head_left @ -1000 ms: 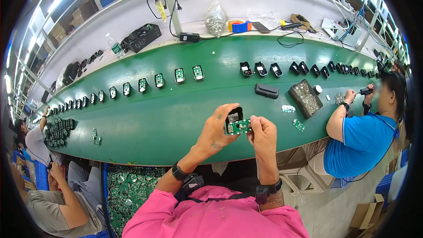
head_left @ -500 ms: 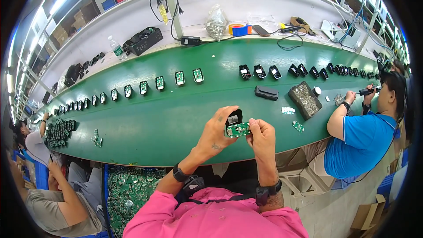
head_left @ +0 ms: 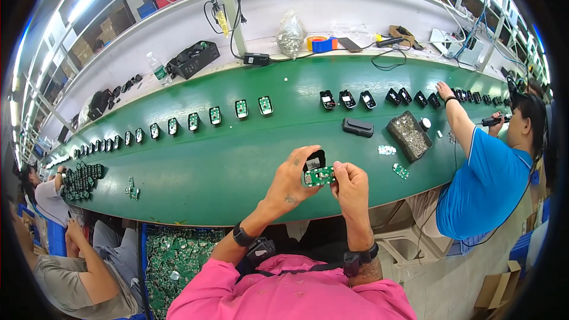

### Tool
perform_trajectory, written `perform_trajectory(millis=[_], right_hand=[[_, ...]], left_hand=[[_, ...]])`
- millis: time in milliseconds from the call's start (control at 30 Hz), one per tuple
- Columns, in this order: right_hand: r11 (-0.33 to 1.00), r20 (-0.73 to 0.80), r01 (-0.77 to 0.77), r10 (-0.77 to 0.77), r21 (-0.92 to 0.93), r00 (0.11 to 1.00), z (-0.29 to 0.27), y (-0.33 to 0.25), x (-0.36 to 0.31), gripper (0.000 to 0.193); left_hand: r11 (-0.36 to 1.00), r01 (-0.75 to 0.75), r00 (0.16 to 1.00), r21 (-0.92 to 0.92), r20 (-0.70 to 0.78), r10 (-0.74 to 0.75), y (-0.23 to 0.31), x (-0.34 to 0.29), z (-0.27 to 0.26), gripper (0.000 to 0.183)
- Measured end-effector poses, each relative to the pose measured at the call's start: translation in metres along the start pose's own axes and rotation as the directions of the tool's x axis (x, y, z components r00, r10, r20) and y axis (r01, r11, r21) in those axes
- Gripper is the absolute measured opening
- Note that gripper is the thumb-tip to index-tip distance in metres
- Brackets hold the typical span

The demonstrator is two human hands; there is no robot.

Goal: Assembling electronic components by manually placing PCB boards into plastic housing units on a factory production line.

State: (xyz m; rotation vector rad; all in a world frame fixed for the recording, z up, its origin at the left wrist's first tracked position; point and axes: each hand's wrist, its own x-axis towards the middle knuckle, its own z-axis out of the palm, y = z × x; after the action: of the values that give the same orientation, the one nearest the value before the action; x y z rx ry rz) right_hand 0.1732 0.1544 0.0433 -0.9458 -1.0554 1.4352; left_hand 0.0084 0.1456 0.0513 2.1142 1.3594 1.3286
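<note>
My left hand (head_left: 285,182) is wrapped round a small black plastic housing (head_left: 320,157), its open side facing me. Between thumb and fingers, my right hand (head_left: 352,188) pinches the right end of a green circuit board (head_left: 318,176). The board lies across the lower part of the housing, its left end by my left thumb. How far it sits inside the housing I cannot tell. Both hands are above the near edge of the green work surface (head_left: 237,160).
Housings with boards (head_left: 214,115) line the left; open black housings (head_left: 347,99) line the right. A tray of small metal parts (head_left: 409,136), a closed black case (head_left: 358,127) and a loose board (head_left: 400,170) lie to the right. A co-worker in blue (head_left: 489,184) reaches across there.
The blue-shirted co-worker's arm has stretched forward to the row of black housings. My hands have barely shifted and keep their hold on the housing and board.
</note>
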Motion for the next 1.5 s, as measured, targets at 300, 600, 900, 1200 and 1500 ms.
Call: perform_trajectory(millis=[300, 600, 900, 1200, 1500], right_hand=[[0.938, -0.081, 0.133, -0.167, -0.321, 0.983, 0.001, 0.020, 0.002, 0.034], [0.738, -0.031, 0.275, -0.372, -0.616, 0.928, 0.015, 0.025, -0.010, 0.031], [0.650, -0.029, 0.298, -0.442, -0.699, 0.896, 0.021, 0.032, -0.003, 0.028], [0.646, -0.052, 0.282, -0.447, -0.709, 0.893, 0.018, 0.036, -0.004, 0.026], [0.656, 0.057, 0.376, -0.453, -0.655, 0.889, 0.036, 0.012, -0.023, 0.012]], left_hand=[[0.964, 0.224, 0.973, -0.146, -0.015, -0.229, 0.003, -0.004, 0.001, 0.081], [0.968, 0.233, 0.972, -0.093, 0.053, -0.228, -0.012, -0.018, -0.001, 0.078], [0.950, 0.294, 0.956, -0.107, 0.020, -0.294, -0.011, -0.023, 0.003, 0.078], [0.442, 0.560, 0.823, -0.701, 0.408, -0.396, -0.002, -0.033, -0.005, 0.061], [0.902, 0.351, 0.934, -0.252, 0.035, -0.354, 0.007, -0.041, 0.004, 0.051]])
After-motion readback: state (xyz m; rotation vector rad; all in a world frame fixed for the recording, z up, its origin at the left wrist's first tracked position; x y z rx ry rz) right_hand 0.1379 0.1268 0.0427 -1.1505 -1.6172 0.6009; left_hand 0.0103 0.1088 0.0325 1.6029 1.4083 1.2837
